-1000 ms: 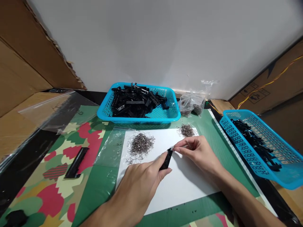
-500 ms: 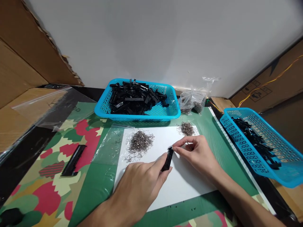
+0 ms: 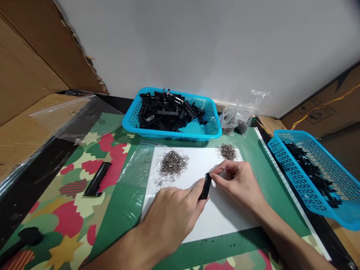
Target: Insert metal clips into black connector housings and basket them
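Black piece [image 3: 207, 187] held in left hand [image 3: 177, 210] above white paper [image 3: 208, 227]; far end met by pinched right hand [image 3: 240, 180], its contents hidden. Fine end-fitting step presumed; steady alignment called for.

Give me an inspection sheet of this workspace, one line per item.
Surface: white sheet over green mat; patterned cover at left.
Things: black part in hand; left pile and right pile of small metal pieces; far basket and right basket holding black pieces.
Clutter: loose part; unclear dark object; filled bags; flat bag.
Hands: left hand grips black part; right hand has fingertips at its far end, anything pinched too small to tell.
Cables: yellow cable, right.
Surroundings: pale wall ahead, cardboard both sides.
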### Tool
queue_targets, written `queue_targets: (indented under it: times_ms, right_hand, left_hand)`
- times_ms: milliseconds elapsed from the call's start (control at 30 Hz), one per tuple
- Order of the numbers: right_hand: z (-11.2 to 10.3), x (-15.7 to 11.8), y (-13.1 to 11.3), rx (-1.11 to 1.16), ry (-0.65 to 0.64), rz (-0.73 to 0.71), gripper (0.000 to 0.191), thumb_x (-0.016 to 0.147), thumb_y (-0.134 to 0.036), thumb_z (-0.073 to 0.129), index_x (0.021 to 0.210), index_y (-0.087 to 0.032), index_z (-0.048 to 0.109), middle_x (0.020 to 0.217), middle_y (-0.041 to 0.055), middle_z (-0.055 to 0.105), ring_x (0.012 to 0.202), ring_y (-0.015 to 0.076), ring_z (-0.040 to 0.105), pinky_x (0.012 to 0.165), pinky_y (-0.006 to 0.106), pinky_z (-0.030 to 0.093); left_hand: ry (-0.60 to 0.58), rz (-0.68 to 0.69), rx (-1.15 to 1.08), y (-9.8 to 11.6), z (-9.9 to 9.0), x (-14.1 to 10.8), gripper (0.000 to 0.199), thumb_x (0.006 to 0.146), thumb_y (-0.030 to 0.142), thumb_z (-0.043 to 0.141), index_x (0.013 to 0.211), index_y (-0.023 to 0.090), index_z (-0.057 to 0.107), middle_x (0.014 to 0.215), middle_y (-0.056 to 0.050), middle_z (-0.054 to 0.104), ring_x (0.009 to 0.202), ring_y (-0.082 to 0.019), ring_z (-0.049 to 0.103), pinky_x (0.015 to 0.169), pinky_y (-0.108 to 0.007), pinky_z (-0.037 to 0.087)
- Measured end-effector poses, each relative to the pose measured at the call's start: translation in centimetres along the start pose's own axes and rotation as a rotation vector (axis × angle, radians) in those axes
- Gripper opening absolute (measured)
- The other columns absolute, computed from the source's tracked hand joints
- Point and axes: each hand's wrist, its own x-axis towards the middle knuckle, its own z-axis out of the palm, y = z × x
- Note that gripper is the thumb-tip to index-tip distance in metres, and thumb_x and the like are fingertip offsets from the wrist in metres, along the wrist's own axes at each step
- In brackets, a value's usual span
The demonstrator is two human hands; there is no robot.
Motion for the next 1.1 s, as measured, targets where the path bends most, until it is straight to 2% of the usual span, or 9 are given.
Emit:
queue_targets:
  times_ms: [200,300,500,800,900,1100]
  right_hand:
    - [-0.6,0.1,0.0,-0.036,-0.063,0.007,0.016,0.077,-0.030,0.070,0.071,-0.017,0.076,0.056,-0.0001,0.063,0.050,0.0115,0.043,0.049,0.026,0.029]
    - [-0.8,0.1,0.0,-0.052,-0.090,0.022,0.017,0.076,-0.031,0.069,0.071,-0.017,0.076,0.057,0.0007,0.064,0.050,0.0119,0.045,0.049,0.026,0.030]
    - [-1.1,0.3,-0.1,-0.061,-0.146,0.082,0.019,0.077,-0.032,0.069,0.079,-0.016,0.079,0.073,0.0057,0.076,0.055,0.0141,0.055,0.052,0.027,0.035]
    - [-2.2,0.6,-0.1,0.106,-0.209,0.122,0.018,0.083,-0.033,0.072,0.082,-0.016,0.078,0.086,0.0067,0.077,0.067,0.0156,0.063,0.057,0.025,0.041]
    - [-2.0,0.6,0.0,0.195,-0.178,0.133,0.021,0.083,-0.037,0.076,0.085,-0.016,0.078,0.084,0.0059,0.076,0.067,0.0154,0.063,0.056,0.025,0.040]
    - [-0.9,0.2,-0.2,0.282,-0.049,0.165,0.025,0.079,-0.039,0.082,0.077,-0.015,0.076,0.073,0.0040,0.071,0.061,0.0134,0.058,0.055,0.024,0.039]
  left_hand:
    - [-0.003,0.008,-0.001,0.0,0.0,-0.1,0.043,0.101,0.025,0.061,0.143,0.015,0.061,0.069,0.002,0.077,0.057,-0.026,0.076,0.049,-0.036,0.049]
    - [-0.003,0.008,0.005,0.1,-0.1,-0.1,0.044,0.100,0.024,0.062,0.143,0.016,0.062,0.070,0.002,0.077,0.057,-0.027,0.076,0.049,-0.037,0.049]
    - [0.019,0.029,0.017,0.1,-0.2,0.1,0.045,0.098,0.022,0.065,0.142,0.016,0.062,0.069,0.003,0.077,0.056,-0.025,0.075,0.047,-0.035,0.045]
    - [0.039,0.010,-0.029,-0.2,0.0,0.0,0.042,0.101,0.024,0.061,0.141,0.017,0.063,0.064,0.005,0.073,0.053,-0.024,0.073,0.047,-0.035,0.040]
    - [0.056,0.017,-0.014,-0.3,0.1,0.0,0.041,0.100,0.025,0.062,0.140,0.017,0.065,0.062,0.005,0.073,0.051,-0.023,0.072,0.047,-0.034,0.039]
    - [0.091,0.013,0.043,-0.2,0.1,0.0,0.043,0.095,0.028,0.070,0.138,0.019,0.069,0.060,0.005,0.074,0.051,-0.024,0.073,0.046,-0.034,0.041]
